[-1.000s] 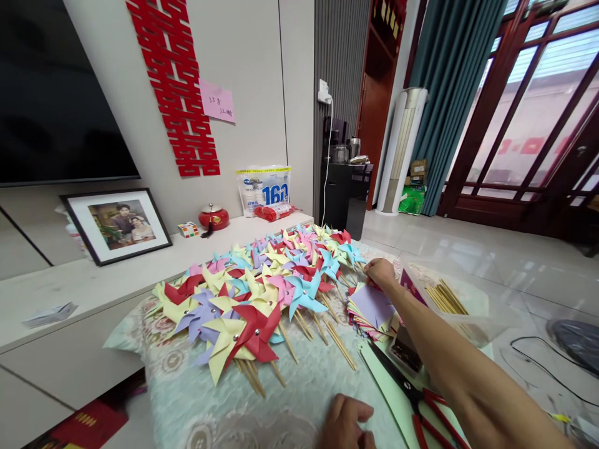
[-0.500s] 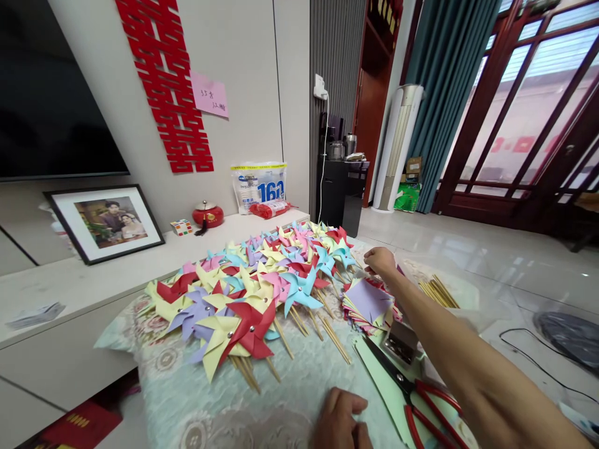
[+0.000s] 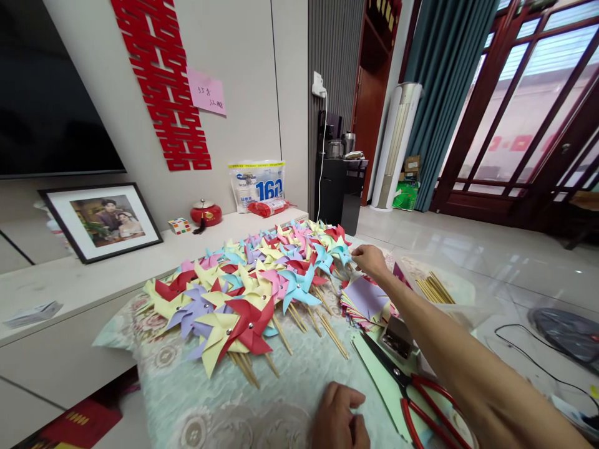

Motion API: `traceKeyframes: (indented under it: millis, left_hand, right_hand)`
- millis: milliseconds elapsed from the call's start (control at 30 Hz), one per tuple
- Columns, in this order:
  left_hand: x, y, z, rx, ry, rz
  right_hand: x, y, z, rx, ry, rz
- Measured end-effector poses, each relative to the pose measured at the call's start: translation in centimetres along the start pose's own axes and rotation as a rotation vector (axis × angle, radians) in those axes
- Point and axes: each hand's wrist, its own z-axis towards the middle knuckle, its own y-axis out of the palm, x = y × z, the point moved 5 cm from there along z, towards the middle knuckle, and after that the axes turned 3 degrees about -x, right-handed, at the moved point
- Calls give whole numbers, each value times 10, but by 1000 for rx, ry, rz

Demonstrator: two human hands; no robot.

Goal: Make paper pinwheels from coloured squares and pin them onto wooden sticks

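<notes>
Right hand (image 3: pixel 369 260) reaches out, fingers pinched at the far edge of the paper squares (image 3: pixel 367 302); left hand (image 3: pixel 337 421) rests loosely curled, empty, on the cloth (image 3: pixel 290 399); many pinwheels (image 3: pixel 253 287) lie finished; squares and sticks (image 3: pixel 435 290) remain.

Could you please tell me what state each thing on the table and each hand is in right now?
right hand: stretched out, fingers at the far edge of the paper stack.
left hand: curled, resting on the cloth.
paper stack: flat, fanned, purple sheet on top.
pinwheels: finished, lying in overlapping rows.
scissors: lying flat, blades shut.
sticks: loose bundle lying beside the right arm.
</notes>
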Motion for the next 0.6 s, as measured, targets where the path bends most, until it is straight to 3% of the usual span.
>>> traceKeyframes:
  millis: [133, 300, 433, 600]
  left_hand:
    - [10, -5, -3, 26, -17, 18]
    - [21, -11, -7, 48, -20, 15]
    - [27, -12, -9, 6, -11, 46]
    - [34, -15, -9, -4, -25, 71]
  right_hand:
    - [-13, -2, -27, 4, -109, -6]
    - [-19, -17, -87, 48, -292, -28]
    - [1, -31, -128, 108, -352, -129]
    - [32, -34, -144, 114, -341, -285]
